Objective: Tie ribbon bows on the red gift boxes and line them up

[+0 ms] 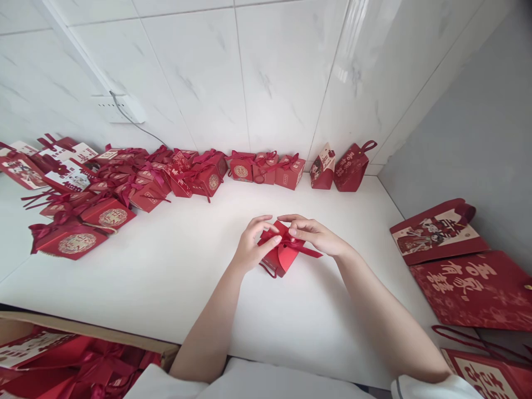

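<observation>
A small red gift box (279, 256) with a dark red ribbon (306, 250) sits on the white table (174, 277) in the middle of the view. My left hand (251, 244) grips its left side, fingers curled around the top. My right hand (316, 234) pinches the ribbon on top of the box, thumb and fingertips pressed together.
Several finished red boxes with ribbons (103, 188) line the back wall and pile up at the left. Two red gift bags (351, 166) stand at the back right. Flat red bags (474, 285) lie at the right. A cardboard carton (83, 357) of red items sits at lower left.
</observation>
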Motion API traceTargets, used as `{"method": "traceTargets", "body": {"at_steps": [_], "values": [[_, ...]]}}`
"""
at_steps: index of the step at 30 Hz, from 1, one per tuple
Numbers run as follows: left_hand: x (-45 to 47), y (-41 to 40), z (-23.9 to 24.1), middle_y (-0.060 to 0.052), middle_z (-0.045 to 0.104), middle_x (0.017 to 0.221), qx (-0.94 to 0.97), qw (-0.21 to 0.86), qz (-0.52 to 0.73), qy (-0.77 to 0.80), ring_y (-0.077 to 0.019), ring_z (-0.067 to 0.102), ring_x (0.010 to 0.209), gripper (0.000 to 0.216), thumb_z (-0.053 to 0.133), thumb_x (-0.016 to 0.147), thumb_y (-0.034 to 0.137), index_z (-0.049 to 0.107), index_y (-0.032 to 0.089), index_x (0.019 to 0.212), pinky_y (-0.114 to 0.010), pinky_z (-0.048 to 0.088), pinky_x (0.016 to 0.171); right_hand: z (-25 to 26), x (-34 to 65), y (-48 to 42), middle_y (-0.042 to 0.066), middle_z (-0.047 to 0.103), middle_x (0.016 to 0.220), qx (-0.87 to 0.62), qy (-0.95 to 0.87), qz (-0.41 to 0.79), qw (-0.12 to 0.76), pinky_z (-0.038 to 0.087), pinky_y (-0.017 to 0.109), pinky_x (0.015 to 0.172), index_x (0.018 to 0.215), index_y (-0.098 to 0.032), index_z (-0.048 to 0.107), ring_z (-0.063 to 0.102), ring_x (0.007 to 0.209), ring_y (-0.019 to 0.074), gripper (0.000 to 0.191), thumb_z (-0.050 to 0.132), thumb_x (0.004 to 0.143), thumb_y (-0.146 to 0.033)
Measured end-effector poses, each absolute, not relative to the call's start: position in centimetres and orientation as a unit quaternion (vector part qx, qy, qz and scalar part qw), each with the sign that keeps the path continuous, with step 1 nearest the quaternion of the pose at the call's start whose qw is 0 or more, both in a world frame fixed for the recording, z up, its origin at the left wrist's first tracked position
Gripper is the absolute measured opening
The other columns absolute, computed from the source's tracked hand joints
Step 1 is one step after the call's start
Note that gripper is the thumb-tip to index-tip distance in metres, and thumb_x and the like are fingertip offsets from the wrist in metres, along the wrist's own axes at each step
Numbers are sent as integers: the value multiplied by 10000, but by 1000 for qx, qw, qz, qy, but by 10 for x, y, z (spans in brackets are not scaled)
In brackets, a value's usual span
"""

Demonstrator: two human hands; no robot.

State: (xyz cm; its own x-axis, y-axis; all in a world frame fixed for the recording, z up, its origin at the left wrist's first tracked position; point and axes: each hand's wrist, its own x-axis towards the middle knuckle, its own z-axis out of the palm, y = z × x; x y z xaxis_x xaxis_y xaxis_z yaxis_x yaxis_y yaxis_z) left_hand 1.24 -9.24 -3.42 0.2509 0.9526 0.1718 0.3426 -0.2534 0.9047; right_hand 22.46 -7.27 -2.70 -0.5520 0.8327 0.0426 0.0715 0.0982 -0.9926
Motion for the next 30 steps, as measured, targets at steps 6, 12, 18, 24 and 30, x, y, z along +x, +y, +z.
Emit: {"method": "traceTargets", "body": {"at_steps": [6,12,18,24,30], "values": [[21,-97,-37,-70,507,1306,714,374,362,468,-235,423,1314,98,630,794,316,629,218,787,-383,400,1054,-31,221,-72,39,499,1368,-343,-635,597,351,336,414,1055,681,-215,655,405,1305,265,357,597,853,-523],[18,-94,-41,-59,443,1398,733,368,325,471,-252,385,1345,49,643,762,263,632,219,779,-430,357,1097,-36,220,-71,31,475,1392,-354,-624,592,366,303,425,1083,625,-212,629,367,1334,260,361,623,834,-506],[17,-92,-42,-45,463,1378,752,347,321,459,-248,369,1354,26,643,746,238,628,222,760,-424,334,1114,-47,219,-67,24,513,1357,-349,-604,613,371,287,410,1088,597,-207,629,390,1313,260,330,652,812,-456],[15,-95,-37,-52,488,1354,718,404,337,455,-233,431,1308,115,623,798,338,643,230,832,-390,371,1076,-50,216,-65,19,525,1354,-353,-579,609,411,292,402,1081,584,-202,641,421,1283,269,345,618,835,-438],[4,-89,-33,-59,509,1370,639,488,382,455,-242,484,1265,230,486,889,412,572,208,827,-414,369,1065,-40,227,-67,26,532,1364,-382,-588,611,369,255,422,1107,852,-235,721,438,1276,257,374,504,900,-536]]}}
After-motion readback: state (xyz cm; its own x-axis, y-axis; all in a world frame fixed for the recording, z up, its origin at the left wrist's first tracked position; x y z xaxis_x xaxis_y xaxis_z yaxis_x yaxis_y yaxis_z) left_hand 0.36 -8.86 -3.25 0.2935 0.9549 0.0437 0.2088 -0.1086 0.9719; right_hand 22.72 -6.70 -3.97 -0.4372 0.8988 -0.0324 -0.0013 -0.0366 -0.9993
